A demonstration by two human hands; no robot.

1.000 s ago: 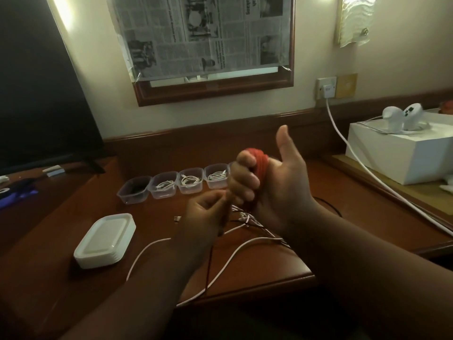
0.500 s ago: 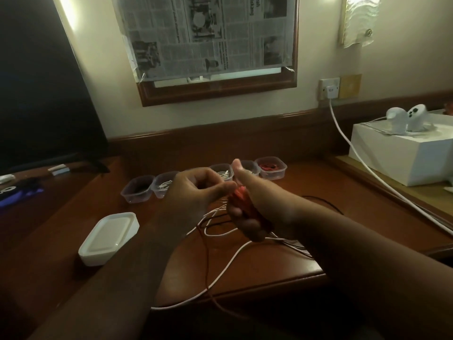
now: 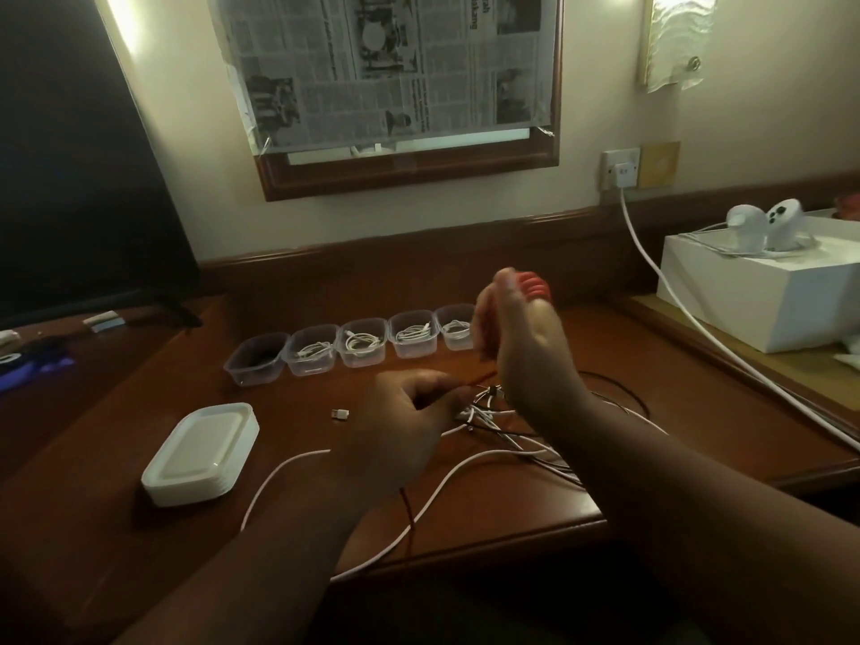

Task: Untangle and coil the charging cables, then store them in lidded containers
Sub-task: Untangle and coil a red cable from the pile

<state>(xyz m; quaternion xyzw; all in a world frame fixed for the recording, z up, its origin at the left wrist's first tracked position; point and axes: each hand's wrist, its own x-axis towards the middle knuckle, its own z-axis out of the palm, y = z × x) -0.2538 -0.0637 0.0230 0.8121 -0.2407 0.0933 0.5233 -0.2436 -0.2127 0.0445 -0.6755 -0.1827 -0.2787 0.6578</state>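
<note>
Above the desk (image 3: pixel 535 495), the right hand (image 3: pixel 521 337) gripped a red cable (image 3: pixel 530 285) coil — limp, light — while the left hand (image 3: pixel 405 425) pinched its tail.

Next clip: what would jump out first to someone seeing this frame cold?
The right hand, raised mid-frame over the desk, has a red cable wound round its fingers, while the left hand pinches the strand lower down. Under them lies a tangle of white and black cables. Behind runs a row of clear containers, most holding coiled white cables, with a stack of white lids at left.
</note>
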